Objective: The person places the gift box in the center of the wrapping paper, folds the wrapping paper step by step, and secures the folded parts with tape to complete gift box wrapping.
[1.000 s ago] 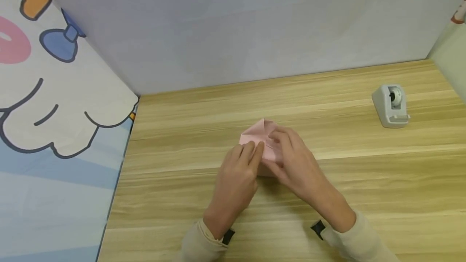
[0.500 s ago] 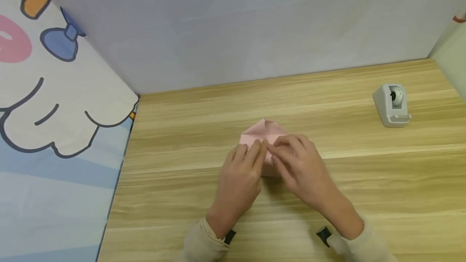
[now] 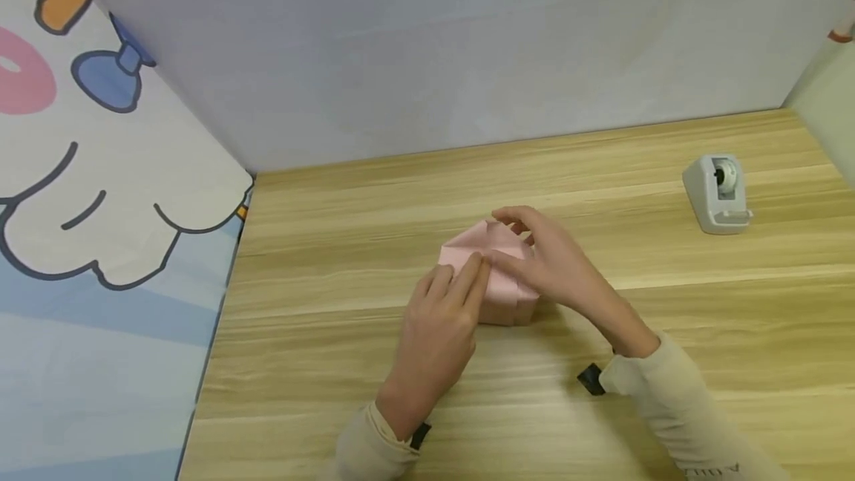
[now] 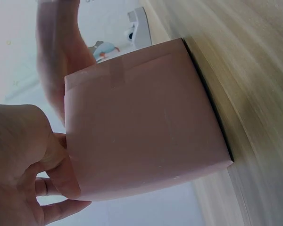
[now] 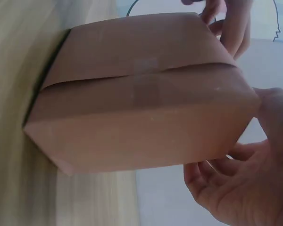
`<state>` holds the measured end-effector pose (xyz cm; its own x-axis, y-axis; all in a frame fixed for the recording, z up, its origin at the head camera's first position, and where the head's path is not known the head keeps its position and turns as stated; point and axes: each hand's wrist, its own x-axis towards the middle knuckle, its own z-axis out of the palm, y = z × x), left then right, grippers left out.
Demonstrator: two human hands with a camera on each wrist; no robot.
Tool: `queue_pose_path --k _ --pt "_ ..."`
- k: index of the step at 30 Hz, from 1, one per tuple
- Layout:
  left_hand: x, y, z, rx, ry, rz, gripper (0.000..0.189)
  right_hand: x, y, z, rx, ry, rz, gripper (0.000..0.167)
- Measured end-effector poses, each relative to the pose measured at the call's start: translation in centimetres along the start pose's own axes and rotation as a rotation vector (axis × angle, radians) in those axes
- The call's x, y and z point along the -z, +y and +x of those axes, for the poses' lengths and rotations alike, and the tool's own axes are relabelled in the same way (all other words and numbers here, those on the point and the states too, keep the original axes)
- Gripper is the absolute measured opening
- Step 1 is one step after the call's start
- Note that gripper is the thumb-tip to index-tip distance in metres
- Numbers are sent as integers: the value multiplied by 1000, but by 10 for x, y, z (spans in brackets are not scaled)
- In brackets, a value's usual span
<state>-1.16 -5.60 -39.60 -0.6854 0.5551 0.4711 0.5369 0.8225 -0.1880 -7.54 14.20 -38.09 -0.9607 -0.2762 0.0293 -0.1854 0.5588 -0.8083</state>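
Observation:
A box wrapped in pink paper [image 3: 502,289] stands on the wooden table, with folded flaps meeting in a point at the back of its top. My left hand [image 3: 437,329] rests its extended fingers on the top, left of the middle. The right hand [image 3: 557,254] spans the right rear edge, thumb on top and curled fingers along the far side. In the left wrist view, one side of the wrapped box [image 4: 132,122] looks smooth. The right wrist view shows a paper seam with clear tape [image 5: 146,87] across it. The box's contents are hidden.
A grey tape dispenser [image 3: 718,195] with a roll stands at the right rear of the table [image 3: 334,243]. A pale wall [image 3: 467,50] rises behind the table, and a cartoon-printed sheet [image 3: 120,228] hangs on the left.
My right hand has moved from the front right of the top to the rear right edge, uncovering the front right corner. The left fingers shift slightly but stay on the top.

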Motion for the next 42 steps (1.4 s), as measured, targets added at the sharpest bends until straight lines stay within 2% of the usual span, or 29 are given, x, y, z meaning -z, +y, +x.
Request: queue_pose_path --k 2,5,8,10,15,24,28,34,37,42 --pt "0 0 -1 2 -10 4 47 1 -2 10 -42 -75 6 53" --pt "1 0 -1 7 -26 2 48 0 -6 21 -45 -130 11 34" --pt "2 1 -1 9 -34 -2 47 -1 -11 24 11 -115 -8 13" --pt "2 1 -1 9 -36 -5 47 -2 -15 24 54 -78 -36 8" --pt "2 1 -1 11 -44 -11 46 -3 -24 20 155 10 -109 7" --pt "3 1 0 13 -53 -15 45 0 -30 16 287 82 -120 8" --pt "2 1 0 16 -47 -30 47 5 -31 15 287 41 -96 13" --pt "1 0 -1 20 -71 -39 53 11 -28 18 181 -60 -134 22" --pt "1 0 -1 18 -71 -41 53 10 -29 17 193 -64 -167 17" --pt "2 0 -1 17 -75 -32 53 7 -32 14 260 -42 -212 16"
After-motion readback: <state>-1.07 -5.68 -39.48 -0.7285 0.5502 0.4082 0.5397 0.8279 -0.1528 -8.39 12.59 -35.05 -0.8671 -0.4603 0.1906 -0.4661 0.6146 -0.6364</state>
